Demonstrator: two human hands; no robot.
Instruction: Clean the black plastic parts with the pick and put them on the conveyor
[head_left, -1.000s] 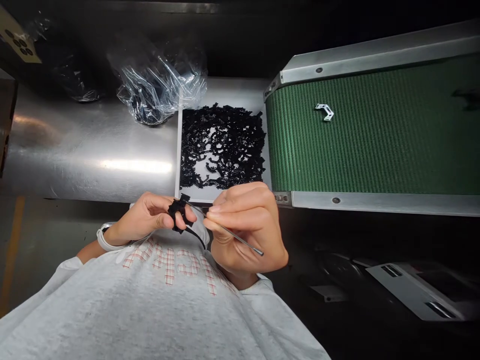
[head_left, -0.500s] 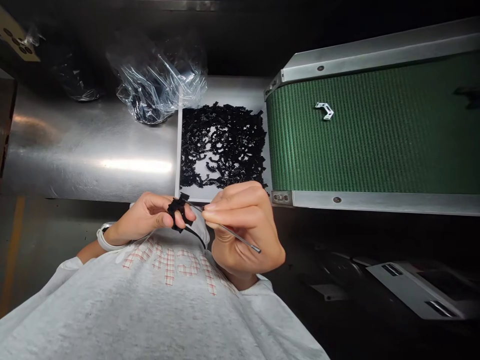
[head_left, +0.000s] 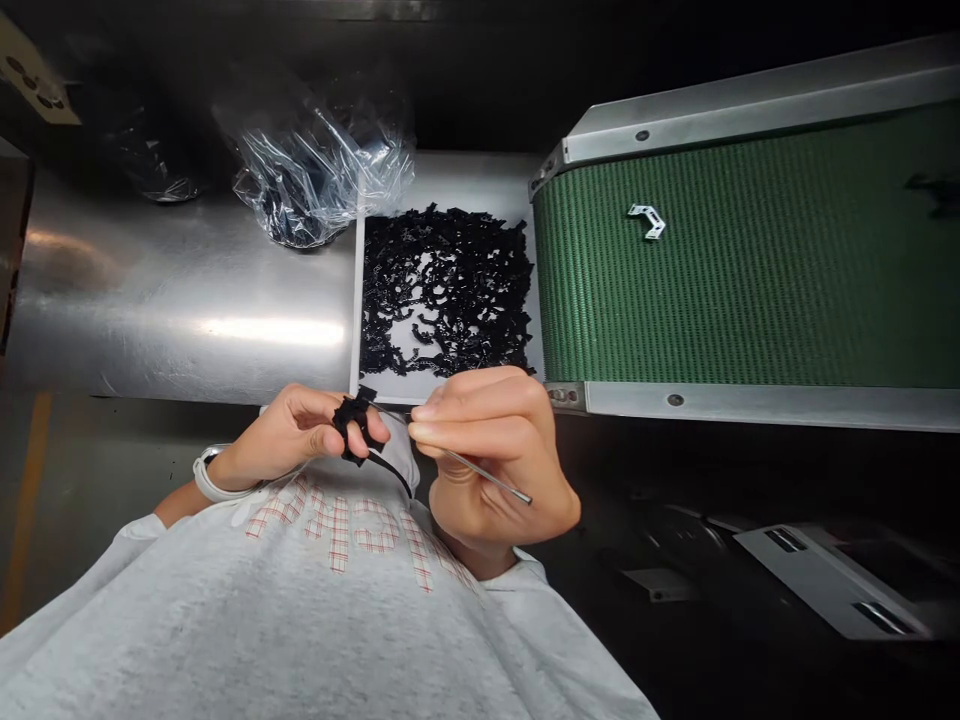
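Note:
My left hand (head_left: 300, 430) is closed on a small black angular part (head_left: 352, 415), held in front of my chest. Between the thumb and fingers of my right hand (head_left: 499, 450) is a thin metal rod-like tool (head_left: 491, 480). One end of the tool points at the black part; I cannot tell whether its tip touches it. The other end sticks out below my fingers. Just beyond my hands, a white tray (head_left: 450, 180) holds a layer of many small black parts (head_left: 480, 290).
On the right runs a green conveyor belt (head_left: 720, 300) with metal side rails; a small white bracket (head_left: 649, 222) lies on it. Left of the tray is a metal table (head_left: 187, 300), with a clear plastic bag (head_left: 315, 180) of dark items at its back. A pale box-like object (head_left: 817, 580) is low on the right.
My right hand has moved slightly to the right with the metal tool. My left hand and the black part have hardly moved. The white bracket has shifted very slightly left.

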